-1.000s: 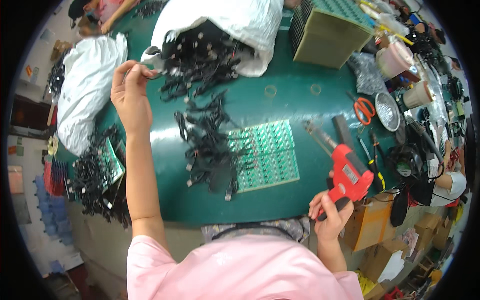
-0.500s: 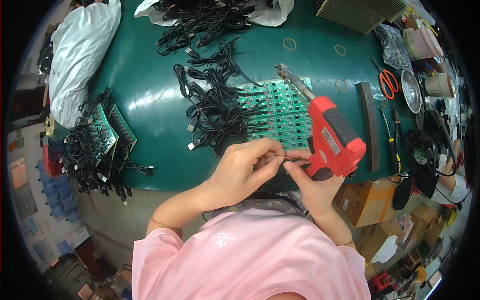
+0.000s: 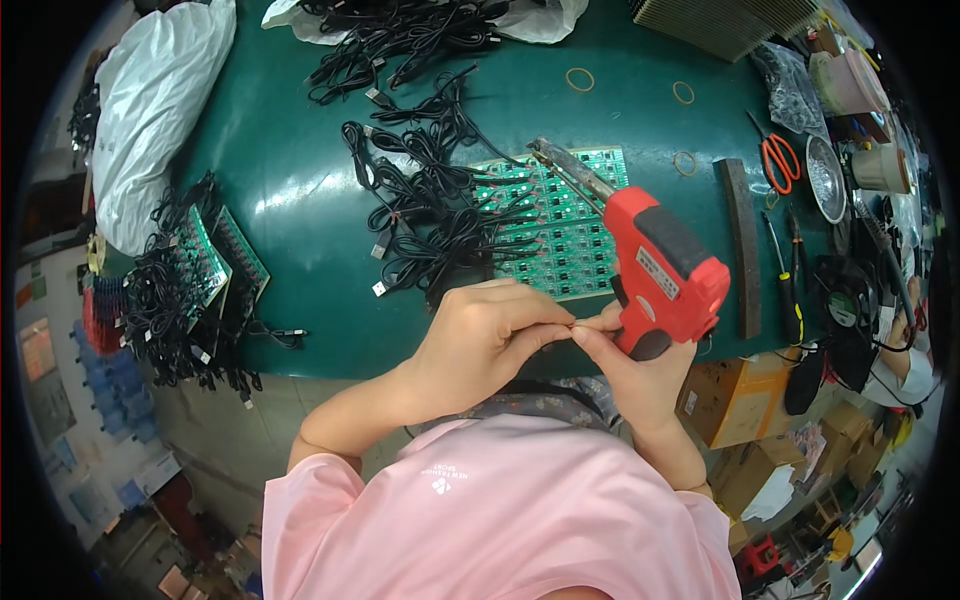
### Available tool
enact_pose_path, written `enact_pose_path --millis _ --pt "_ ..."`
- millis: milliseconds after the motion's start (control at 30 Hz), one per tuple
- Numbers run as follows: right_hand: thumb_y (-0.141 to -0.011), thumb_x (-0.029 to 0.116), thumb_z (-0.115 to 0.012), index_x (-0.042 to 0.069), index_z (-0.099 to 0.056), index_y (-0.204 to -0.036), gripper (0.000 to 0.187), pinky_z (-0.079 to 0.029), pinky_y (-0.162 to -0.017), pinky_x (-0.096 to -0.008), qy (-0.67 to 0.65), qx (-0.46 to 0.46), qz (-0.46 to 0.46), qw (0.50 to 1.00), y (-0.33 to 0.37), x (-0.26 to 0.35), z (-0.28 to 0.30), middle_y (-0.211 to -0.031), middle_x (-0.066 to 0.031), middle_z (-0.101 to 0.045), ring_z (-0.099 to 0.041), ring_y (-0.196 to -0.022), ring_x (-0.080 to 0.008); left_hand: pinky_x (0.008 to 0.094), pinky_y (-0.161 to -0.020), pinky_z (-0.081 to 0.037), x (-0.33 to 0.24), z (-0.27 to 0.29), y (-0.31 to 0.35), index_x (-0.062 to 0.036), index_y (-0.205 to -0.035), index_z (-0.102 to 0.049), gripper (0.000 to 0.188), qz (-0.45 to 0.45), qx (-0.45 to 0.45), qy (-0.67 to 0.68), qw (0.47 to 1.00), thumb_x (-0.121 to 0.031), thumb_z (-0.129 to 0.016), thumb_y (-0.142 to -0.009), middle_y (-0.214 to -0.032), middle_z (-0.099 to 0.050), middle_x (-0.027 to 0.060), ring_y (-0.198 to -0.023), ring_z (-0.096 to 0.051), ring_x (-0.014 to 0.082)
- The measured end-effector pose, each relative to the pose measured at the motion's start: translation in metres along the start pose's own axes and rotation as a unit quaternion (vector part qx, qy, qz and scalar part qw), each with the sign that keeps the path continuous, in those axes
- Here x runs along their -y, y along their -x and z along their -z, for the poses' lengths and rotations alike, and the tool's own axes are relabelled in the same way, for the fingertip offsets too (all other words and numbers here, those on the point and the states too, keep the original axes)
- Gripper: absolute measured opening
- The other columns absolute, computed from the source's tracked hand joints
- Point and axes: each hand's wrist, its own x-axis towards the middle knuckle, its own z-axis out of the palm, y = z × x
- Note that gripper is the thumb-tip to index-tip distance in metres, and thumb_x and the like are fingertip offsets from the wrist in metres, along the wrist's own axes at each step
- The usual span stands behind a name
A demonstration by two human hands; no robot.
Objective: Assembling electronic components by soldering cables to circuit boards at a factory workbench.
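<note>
My right hand (image 3: 648,378) is closed round the handle of a red and black soldering gun (image 3: 655,262), whose metal tip points up and left above a green circuit board panel (image 3: 572,272). Its thumb and forefinger also meet the fingertips of my left hand (image 3: 478,335) in a pinch. Between the fingertips is a thin wire end, now almost wholly hidden. Bundled black USB cables (image 3: 440,245) lie to the left of the panel, some with their reddish wire ends at its rows of pads.
Finished-looking boards with cables (image 3: 205,265) are stacked at left beside a white plastic bag (image 3: 155,120). More black cables (image 3: 410,40) lie at the far side. At right are a dark bar (image 3: 738,250), orange-handled scissors (image 3: 778,163), a metal bowl (image 3: 825,178) and a screwdriver (image 3: 785,280).
My fingertips have drawn together, covering the wire that showed between them. The soldering gun has shifted slightly left, its tip a little lower and further left over the panel.
</note>
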Motion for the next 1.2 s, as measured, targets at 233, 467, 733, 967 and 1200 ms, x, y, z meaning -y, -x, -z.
enact_pose_path --millis 233,467,733,967,1200 --pt "-0.075 -0.007 -0.076 -0.004 -0.066 -0.088 0.017 -0.052 -0.069 -0.0261 0.007 0.026 0.024 0.999 -0.005 -0.001 0.003 -0.081 -0.0079 -0.070 -0.065 -0.072 -0.0115 0.0249 -0.065 -0.055 0.001 -0.007 0.007 0.0023 -0.090 -0.072 0.009 0.039 -0.044 0.106 0.993 -0.001 -0.073 -0.081 -0.084 -0.072 0.0127 -0.069 -0.069 0.0167" --pt "-0.078 -0.007 -0.072 -0.006 -0.065 -0.092 0.016 -0.052 -0.068 -0.0255 0.015 0.046 0.038 0.998 -0.006 -0.005 0.000 -0.080 -0.0090 -0.070 -0.066 -0.073 -0.0124 0.0253 -0.059 -0.051 0.010 -0.020 0.014 0.0028 -0.091 -0.069 0.011 0.120 -0.073 0.237 0.961 -0.003 -0.070 -0.081 -0.079 -0.068 0.0110 -0.064 -0.065 0.0189" --pt "-0.092 0.013 -0.057 -0.012 -0.038 -0.130 0.049 -0.045 -0.044 -0.0255 -0.040 -0.014 -0.032 0.999 0.019 -0.001 0.034 -0.060 -0.0114 -0.057 -0.051 -0.042 -0.0136 0.0419 -0.092 -0.029 0.022 -0.025 -0.006 -0.0067 -0.083 -0.063 0.014 0.011 -0.164 -0.252 0.954 -0.006 -0.071 -0.072 -0.104 -0.058 0.0047 -0.108 -0.048 0.0272" --pt "-0.095 0.027 -0.052 -0.010 -0.033 -0.126 0.052 -0.043 -0.040 -0.0281 -0.055 0.003 -0.062 0.997 0.062 0.006 0.075 -0.064 -0.0147 -0.055 -0.047 -0.039 -0.0154 0.0425 -0.090 -0.027 0.037 -0.041 -0.007 -0.0087 -0.082 -0.064 0.014 0.032 -0.203 -0.312 0.928 -0.009 -0.073 -0.071 -0.111 -0.057 0.0039 -0.112 -0.048 0.0282" --pt "-0.096 0.027 -0.053 0.003 -0.034 -0.121 0.040 -0.045 -0.042 -0.0322 -0.049 0.014 -0.108 0.993 0.072 -0.005 0.076 -0.059 -0.0150 -0.053 -0.047 -0.040 -0.0173 0.0421 -0.087 -0.028 0.043 -0.045 -0.009 -0.0087 -0.080 -0.063 0.016 0.007 -0.229 -0.319 0.920 -0.007 -0.074 -0.068 -0.105 -0.060 0.0027 -0.108 -0.051 0.0271"
